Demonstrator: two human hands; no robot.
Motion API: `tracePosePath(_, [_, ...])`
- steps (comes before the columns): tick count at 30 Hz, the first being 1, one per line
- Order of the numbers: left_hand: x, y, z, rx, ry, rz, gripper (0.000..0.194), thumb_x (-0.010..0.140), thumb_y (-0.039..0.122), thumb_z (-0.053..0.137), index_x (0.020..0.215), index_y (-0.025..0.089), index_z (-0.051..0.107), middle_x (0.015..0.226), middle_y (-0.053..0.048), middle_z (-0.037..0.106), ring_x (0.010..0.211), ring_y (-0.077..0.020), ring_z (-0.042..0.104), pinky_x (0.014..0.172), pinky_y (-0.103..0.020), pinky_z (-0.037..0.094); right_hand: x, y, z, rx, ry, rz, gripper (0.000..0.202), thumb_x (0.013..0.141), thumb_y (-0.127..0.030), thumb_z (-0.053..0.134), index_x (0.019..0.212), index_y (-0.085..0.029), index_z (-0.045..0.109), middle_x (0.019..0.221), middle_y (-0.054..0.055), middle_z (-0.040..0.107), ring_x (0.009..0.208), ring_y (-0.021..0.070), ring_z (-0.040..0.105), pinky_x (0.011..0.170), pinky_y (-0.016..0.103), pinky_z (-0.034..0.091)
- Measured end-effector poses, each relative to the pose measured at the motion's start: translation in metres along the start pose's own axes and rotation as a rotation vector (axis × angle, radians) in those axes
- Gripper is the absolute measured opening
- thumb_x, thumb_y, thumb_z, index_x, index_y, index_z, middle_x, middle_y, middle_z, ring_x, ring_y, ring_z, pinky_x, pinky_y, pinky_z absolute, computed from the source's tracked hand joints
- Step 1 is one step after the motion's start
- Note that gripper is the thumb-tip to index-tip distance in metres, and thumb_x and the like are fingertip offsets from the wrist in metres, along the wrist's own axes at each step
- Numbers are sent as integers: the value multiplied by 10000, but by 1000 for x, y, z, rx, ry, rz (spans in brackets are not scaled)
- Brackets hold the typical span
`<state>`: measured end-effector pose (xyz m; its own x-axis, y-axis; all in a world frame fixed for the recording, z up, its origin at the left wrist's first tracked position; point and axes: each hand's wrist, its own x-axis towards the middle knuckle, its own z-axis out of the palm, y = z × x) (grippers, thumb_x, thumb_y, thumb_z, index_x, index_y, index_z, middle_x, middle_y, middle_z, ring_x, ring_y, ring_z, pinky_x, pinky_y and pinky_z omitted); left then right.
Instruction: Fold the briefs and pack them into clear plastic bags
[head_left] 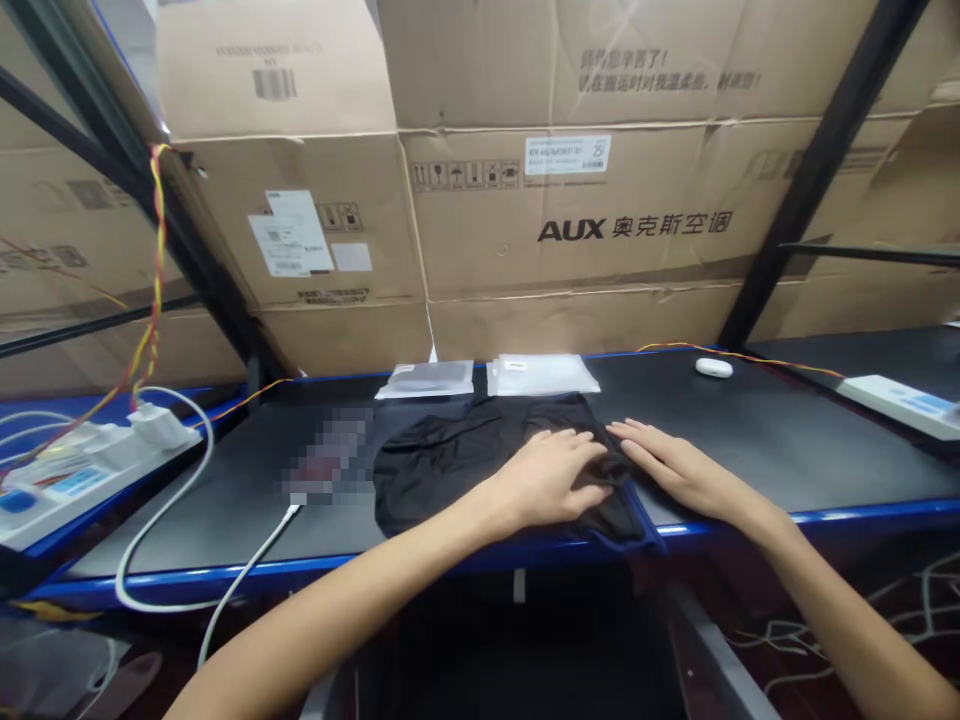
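The black cloth (450,460) lies bunched on the worktop (757,420). The left hand (551,475) rests on it, fingers loosely spread — whether its grip pinches fabric, I cannot tell. The right hand (664,460), nearly flat, touches its edge; its underside is hidden — a pixelated patch blurs the cabled item.

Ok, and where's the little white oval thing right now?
The white oval thing is at the right of the head view, near the back edge of the black table, left of the white power strip.
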<state>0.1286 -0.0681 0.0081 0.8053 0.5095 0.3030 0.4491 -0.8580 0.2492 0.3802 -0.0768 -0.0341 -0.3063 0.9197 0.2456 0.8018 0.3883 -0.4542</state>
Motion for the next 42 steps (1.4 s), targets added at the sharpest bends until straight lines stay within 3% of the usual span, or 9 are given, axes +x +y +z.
tracePosePath(4, [-9,-4,1,18,-91,18,620,951,545,522,1440,170,456,1535,-156,422,1441,-305,369,1176,-519,301,2,-2,-1,15,13,7,587,977,-574,340,1359,-205,590,1445,89,555,1399,302,432,1180,522,330])
tracePosePath(8, [-26,-17,-25,-60,-105,-23,640,990,587,406,1493,191,407,1567,-125,372,1477,-251,309,1225,-467,238,8,-14,-6,72,61,13,585,990,-557,327,1384,-198,568,1435,90,566,1355,293,491,1174,503,350])
tracePosePath(11, [-43,-39,-44,-59,-101,-127,594,1004,559,397,1494,223,410,1574,-91,368,1480,-229,303,1226,-421,246,20,-24,-9,103,59,-52,570,998,-551,353,1447,-234,503,1512,62,482,1412,273,416,1203,497,292])
tracePosePath(17, [-78,-87,-52,37,-189,-309,682,975,611,415,1517,198,380,1601,-100,299,1493,-259,263,1230,-422,227,51,-42,-5,113,-142,-269,574,938,-577,527,1465,-358,469,1594,-12,344,1486,295,257,1221,526,219])
tracePosePath(22, [-90,-96,-43,102,-187,-298,652,984,594,406,1506,203,410,1599,-104,297,1487,-282,274,1221,-443,240,58,-49,1,109,-268,-301,547,937,-584,530,1444,-383,491,1574,-29,382,1493,305,232,1217,540,221])
tracePosePath(27, [-76,-99,-50,150,-118,-230,533,1015,488,399,1421,168,527,1510,-122,466,1404,-263,436,1181,-404,329,55,-48,2,93,-289,-269,537,951,-586,503,1444,-374,494,1572,-21,389,1490,299,247,1217,540,219])
tracePosePath(32, [-37,-115,-55,213,-93,-162,436,1018,317,396,1386,151,560,1541,-121,417,1407,-247,433,1172,-377,345,56,-46,3,95,-281,-280,529,961,-573,493,1446,-361,495,1568,-9,401,1491,291,248,1212,542,232])
tracePosePath(37, [-3,-129,-43,260,-190,-148,449,1013,294,406,1413,134,532,1568,-133,360,1446,-254,366,1202,-374,291,55,-45,4,112,-279,-274,523,957,-575,499,1438,-370,503,1565,-19,406,1492,286,245,1215,531,232])
tracePosePath(42, [5,-139,-29,267,-228,-165,470,999,293,434,1413,88,521,1540,-164,393,1426,-266,399,1192,-375,311,55,-45,4,121,-263,-278,523,956,-572,504,1433,-357,514,1555,-2,423,1486,288,261,1211,530,239])
